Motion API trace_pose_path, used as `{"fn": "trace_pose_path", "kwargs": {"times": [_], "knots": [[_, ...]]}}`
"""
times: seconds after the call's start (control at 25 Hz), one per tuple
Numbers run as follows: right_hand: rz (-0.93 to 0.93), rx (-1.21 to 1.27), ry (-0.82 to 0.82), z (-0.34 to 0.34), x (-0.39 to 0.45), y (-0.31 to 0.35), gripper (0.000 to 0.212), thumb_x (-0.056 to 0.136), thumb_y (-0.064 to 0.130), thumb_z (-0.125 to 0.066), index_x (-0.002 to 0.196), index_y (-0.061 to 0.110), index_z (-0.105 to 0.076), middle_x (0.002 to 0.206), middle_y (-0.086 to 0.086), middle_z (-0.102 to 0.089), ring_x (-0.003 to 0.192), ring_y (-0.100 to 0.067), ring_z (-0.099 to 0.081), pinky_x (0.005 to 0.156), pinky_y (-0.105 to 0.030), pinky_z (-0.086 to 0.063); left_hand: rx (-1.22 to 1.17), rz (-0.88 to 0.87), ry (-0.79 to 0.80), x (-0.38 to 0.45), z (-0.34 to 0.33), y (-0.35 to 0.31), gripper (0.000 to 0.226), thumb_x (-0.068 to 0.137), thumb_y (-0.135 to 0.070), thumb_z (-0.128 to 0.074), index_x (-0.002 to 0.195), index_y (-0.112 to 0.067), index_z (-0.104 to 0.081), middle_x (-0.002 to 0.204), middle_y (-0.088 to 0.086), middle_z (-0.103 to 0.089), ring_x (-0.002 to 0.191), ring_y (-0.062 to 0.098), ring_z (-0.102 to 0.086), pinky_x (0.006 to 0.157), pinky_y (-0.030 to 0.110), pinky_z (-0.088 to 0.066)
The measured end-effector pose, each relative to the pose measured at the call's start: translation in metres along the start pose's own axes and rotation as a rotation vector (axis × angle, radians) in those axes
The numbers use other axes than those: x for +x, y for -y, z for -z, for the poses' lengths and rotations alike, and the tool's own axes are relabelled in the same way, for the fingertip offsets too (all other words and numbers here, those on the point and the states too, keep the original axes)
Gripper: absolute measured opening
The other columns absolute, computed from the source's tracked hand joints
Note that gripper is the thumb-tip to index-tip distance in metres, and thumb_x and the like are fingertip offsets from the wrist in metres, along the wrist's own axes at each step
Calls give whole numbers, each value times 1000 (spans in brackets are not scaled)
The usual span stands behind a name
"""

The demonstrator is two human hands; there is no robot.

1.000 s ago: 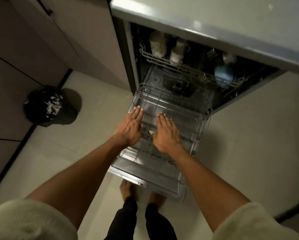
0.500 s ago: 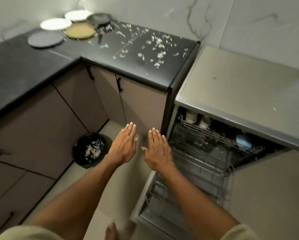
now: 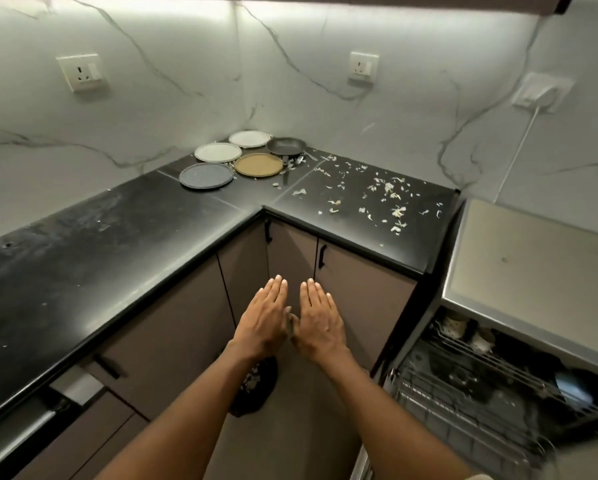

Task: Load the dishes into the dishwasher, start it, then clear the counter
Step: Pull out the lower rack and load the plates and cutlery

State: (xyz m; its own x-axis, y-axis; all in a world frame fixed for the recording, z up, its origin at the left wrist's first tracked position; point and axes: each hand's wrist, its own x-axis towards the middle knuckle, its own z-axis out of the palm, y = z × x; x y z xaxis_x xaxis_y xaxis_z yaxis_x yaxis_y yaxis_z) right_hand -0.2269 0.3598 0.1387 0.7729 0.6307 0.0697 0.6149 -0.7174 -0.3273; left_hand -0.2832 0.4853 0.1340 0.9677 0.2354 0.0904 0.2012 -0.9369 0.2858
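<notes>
Both hands, the left hand (image 3: 263,320) and the right hand (image 3: 320,320), hovered flat with straight fingers, side by side, holding nothing, before the brown cabinet doors (image 3: 353,292). In the far corner of the black L-shaped counter (image 3: 117,244) lay four round plates: dark grey (image 3: 206,176), tan (image 3: 258,164), and two pale ones (image 3: 218,152) (image 3: 249,138), beside a small black frying pan (image 3: 286,146). Pale scraps (image 3: 387,195) littered the counter's right part. At near right stood the open steel dishwasher (image 3: 498,382), its wire racks (image 3: 463,393) exposed.

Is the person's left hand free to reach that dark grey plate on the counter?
Probably yes: the left hand is open and empty, and nothing stands between it and the dark grey plate on the black counter.
</notes>
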Motion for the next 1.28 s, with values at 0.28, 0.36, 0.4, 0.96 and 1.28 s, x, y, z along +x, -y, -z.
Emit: {"fn": "trace_pose_path", "kwargs": {"times": [0.28, 0.36, 0.4, 0.96, 1.28], "knots": [[-18, -23, -17, 9, 70, 10, 75, 103, 47, -39, 160, 9, -8, 168, -10, -5, 155, -20, -2, 126, -36, -2, -26, 3, -3, 50, 13, 37, 61, 107, -27, -31, 158, -7, -5, 167, 10, -2, 154, 18, 1, 126, 32, -4], [-23, -27, -19, 6, 97, 8, 74, 103, 44, -40, 160, 9, -8, 168, -9, -5, 155, -20, -2, 126, -36, -2, -6, 0, 4, 74, 10, 48, 61, 107, -27, -30, 158, -7, -5, 167, 11, -2, 154, 18, 1, 125, 31, -3], [-23, -24, -16, 5, 113, 6, 74, 103, 43, -40, 160, 9, -8, 168, -9, -5, 155, -20, -2, 126, -35, -1, -3, -4, 11, 89, 9, 54, 60, 107, -26, -30, 158, -7, -5, 167, 10, -2, 154, 18, 1, 125, 31, -3], [-96, -44, 96, -12, 319, -67, 71, 105, 44, -32, 160, 10, -3, 168, -7, 1, 155, -19, 4, 124, -36, 4, -11, 13, 90, 312, -15, 110, 59, 107, -20, -29, 158, -9, -4, 167, 8, -1, 154, 17, 1, 125, 29, 0], [-73, -57, 178, -41, 429, -103, 71, 105, 45, -32, 160, 8, -6, 168, -9, -2, 155, -20, 1, 125, -36, 2, -2, 19, 107, 422, -41, 140, 57, 108, -20, -25, 158, -5, -3, 167, 10, -1, 154, 18, 2, 119, 24, 5]]}}
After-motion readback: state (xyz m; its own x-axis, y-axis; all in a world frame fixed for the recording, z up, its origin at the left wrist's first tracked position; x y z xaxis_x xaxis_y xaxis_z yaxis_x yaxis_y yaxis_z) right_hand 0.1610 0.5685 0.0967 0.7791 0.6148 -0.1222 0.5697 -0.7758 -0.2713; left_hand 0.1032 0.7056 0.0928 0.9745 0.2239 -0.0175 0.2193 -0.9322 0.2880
